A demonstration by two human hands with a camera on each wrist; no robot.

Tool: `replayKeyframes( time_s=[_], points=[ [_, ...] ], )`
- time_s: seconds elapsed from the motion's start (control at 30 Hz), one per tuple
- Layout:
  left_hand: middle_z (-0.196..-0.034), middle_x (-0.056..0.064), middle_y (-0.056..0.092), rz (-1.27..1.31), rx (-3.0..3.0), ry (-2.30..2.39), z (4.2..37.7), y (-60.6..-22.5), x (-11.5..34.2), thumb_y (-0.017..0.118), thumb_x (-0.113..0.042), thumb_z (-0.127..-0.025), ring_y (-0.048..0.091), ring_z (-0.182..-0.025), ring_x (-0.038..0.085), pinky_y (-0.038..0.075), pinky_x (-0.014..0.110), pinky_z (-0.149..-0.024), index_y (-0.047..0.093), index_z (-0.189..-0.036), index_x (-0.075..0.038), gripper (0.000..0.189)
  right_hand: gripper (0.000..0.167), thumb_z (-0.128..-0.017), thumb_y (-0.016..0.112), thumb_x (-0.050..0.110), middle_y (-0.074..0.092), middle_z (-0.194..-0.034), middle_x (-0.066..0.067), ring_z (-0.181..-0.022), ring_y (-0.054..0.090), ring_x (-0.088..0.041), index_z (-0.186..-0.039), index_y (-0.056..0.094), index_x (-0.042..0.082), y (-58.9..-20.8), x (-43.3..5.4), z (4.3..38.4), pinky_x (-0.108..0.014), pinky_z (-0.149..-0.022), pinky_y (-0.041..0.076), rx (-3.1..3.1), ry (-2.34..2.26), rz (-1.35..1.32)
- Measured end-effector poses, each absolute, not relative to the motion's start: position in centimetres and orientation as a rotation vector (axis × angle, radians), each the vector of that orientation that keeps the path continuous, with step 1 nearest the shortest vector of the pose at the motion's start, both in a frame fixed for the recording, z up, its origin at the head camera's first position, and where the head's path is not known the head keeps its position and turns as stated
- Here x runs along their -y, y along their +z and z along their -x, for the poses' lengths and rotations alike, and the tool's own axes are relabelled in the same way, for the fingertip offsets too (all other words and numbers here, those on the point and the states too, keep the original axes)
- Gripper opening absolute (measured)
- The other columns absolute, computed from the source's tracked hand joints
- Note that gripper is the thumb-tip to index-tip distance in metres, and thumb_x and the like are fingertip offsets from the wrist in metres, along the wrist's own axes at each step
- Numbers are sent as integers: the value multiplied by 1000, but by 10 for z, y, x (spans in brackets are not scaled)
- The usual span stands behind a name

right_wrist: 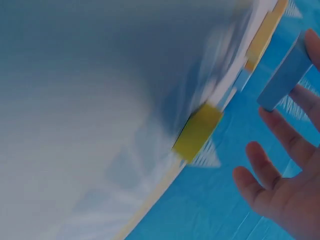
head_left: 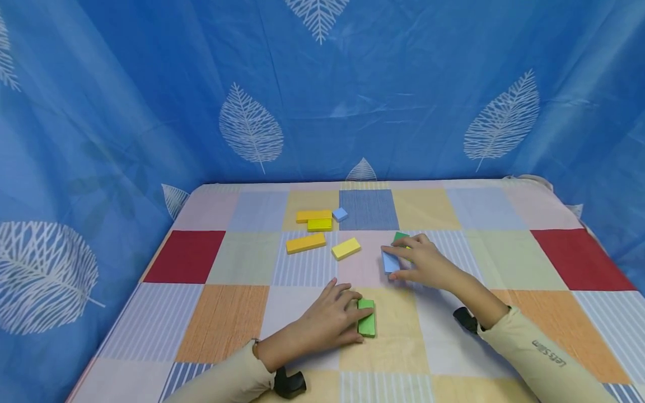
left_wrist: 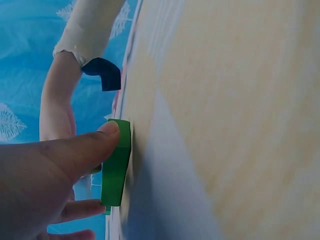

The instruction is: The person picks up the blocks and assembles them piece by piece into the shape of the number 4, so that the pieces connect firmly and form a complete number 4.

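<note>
On the patchwork cloth, my left hand [head_left: 327,316] pinches a bright green block [head_left: 368,327]. In the left wrist view the thumb presses one end of that green block [left_wrist: 116,172], with a finger at its other end. My right hand [head_left: 428,263] is farther forward and to the right. It holds a light blue block [head_left: 389,264] between thumb and fingers; in the right wrist view this blue block [right_wrist: 286,74] looks tilted. Partly hidden behind the right hand are a dark green block [head_left: 400,236] and a bit of yellow.
Left of the right hand lies a pale yellow block [head_left: 346,248], beside an orange block [head_left: 306,243]. Farther back sit another orange block [head_left: 313,215], a bright yellow block [head_left: 319,225] and a small blue block [head_left: 340,214]. A blue leaf-print curtain [head_left: 373,101] hangs behind the table.
</note>
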State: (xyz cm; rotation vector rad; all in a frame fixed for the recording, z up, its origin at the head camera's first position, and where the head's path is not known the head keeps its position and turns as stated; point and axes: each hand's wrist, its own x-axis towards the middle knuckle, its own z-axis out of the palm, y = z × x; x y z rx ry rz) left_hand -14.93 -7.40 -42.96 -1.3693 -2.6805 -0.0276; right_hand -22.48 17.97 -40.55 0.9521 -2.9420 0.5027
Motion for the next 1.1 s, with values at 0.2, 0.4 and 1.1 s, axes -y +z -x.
replayKeyframes(
  time_s=[0.2,0.4,1.1],
  points=[
    [-125,4,52,1387,2660,-61,148,-431,77,54,-54,-84,45,-119,27,35,52,-100,55,-126,-28,50,58,-74,71,42,58,-116,-8,-100,47,-32,-124,59,16,-410,-159,211,-48,-81,40,2919,367,-997],
    [-124,4,53,1403,2647,-98,149,-433,80,52,-53,-86,46,-119,25,35,46,-102,56,-126,-27,48,58,-72,71,45,60,-113,-5,-99,46,-28,-122,60,18,-414,-147,206,-49,-81,39,2943,324,-1014],
    [-122,-1,55,1438,2540,-63,151,-437,79,53,-52,-86,46,-119,23,34,40,-104,60,-121,-30,42,58,-88,55,39,29,-148,-9,-133,18,-50,-140,38,20,-408,-165,192,-68,-99,19,3139,330,-1281]
  ],
)
